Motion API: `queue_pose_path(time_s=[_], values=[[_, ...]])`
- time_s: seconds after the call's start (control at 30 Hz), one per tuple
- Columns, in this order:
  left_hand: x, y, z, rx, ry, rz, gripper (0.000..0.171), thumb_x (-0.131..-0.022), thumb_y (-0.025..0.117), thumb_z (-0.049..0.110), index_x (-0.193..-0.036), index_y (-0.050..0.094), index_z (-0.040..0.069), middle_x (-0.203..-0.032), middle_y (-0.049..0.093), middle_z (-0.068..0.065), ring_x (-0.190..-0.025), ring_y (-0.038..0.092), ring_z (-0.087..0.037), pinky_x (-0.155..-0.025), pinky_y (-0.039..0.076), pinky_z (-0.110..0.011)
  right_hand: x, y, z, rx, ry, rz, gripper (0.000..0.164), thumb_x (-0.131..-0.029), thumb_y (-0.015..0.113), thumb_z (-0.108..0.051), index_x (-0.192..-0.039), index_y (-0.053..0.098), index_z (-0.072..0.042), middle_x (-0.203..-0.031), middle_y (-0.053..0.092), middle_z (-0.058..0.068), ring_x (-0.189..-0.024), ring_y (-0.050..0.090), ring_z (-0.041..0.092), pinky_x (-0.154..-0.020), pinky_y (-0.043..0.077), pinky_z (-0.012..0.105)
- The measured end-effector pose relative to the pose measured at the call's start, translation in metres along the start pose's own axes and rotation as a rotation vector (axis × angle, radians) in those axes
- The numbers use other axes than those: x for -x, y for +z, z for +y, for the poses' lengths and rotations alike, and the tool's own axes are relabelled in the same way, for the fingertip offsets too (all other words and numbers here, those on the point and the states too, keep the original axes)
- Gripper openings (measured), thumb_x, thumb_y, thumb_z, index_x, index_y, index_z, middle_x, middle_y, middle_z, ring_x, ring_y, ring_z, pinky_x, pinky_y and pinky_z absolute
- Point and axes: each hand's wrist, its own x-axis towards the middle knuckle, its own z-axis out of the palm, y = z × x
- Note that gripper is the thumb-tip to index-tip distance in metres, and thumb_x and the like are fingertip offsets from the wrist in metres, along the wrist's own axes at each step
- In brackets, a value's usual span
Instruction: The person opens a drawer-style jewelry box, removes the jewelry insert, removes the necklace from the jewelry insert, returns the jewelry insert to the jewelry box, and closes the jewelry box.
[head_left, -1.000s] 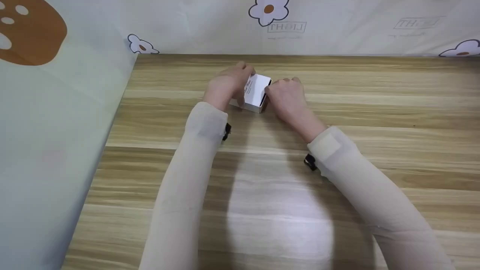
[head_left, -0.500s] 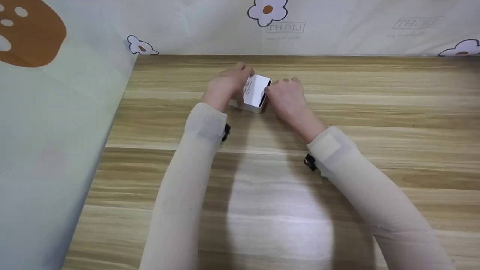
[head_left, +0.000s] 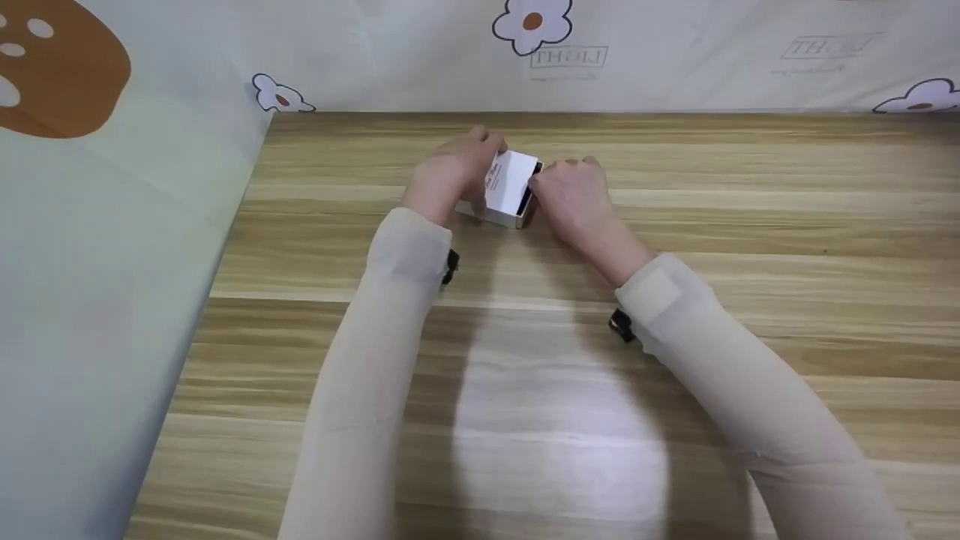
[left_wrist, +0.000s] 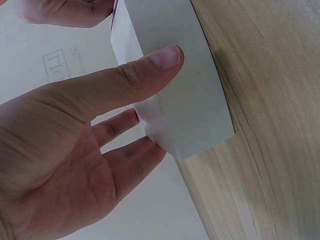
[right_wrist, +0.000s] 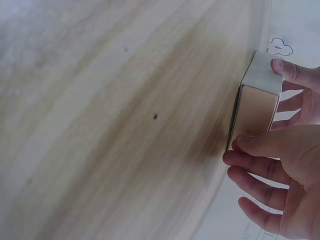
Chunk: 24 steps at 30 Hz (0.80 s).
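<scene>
A small white box [head_left: 513, 180] with printed script on its top lies on the table near the back, a dark strip along its right end. My left hand [head_left: 452, 171] grips its left part: in the left wrist view the thumb presses the white near side [left_wrist: 192, 95] and the fingers reach the opposite side. At the right end is my right hand [head_left: 574, 193]. The right wrist view shows its thumb and index finger pinching at the edge of the box's tan end face [right_wrist: 256, 107], the other fingers bent loosely beside it.
The wood-grain table [head_left: 750, 217] runs up to a pale wall covering [head_left: 420, 52] printed with flowers, close behind the box. More pale covering [head_left: 112, 300] borders the left side. Black wrist cameras [head_left: 621, 325] sit at both cuffs.
The dark strip at the box's right end has grown slightly wider. The left hand and the box top sit a touch farther left; the right hand keeps its pinch.
</scene>
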Motion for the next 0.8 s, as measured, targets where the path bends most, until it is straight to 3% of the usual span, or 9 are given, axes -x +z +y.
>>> queue_pose_path(time_s=[0.33,0.8], values=[[-0.002,0.0005,-0.0008,-0.003,-0.003,0.003,0.09,-0.075,0.083,0.0,-0.149,0.034,0.015,-0.152,0.034,-0.009,-0.133,0.044,-0.026,-0.113,0.042,-0.043,-0.0008,-0.001,0.0014,-0.021,0.008,-0.037,0.018,-0.094,0.055,-0.004,-0.088,0.073,-0.004,-0.083,0.074,0.016,-0.075,0.07,0.034,-0.069,0.056,0.046],[-0.004,0.0014,-0.002,0.004,-0.015,0.001,0.091,-0.076,0.082,-0.001,-0.152,0.034,0.016,-0.153,0.034,-0.009,-0.131,0.043,-0.025,-0.112,0.042,-0.042,0.0026,0.0005,0.0025,-0.029,-0.003,0.005,0.017,-0.094,0.057,-0.004,-0.085,0.072,-0.004,-0.08,0.073,0.016,-0.071,0.069,0.034,-0.065,0.055,0.046]])
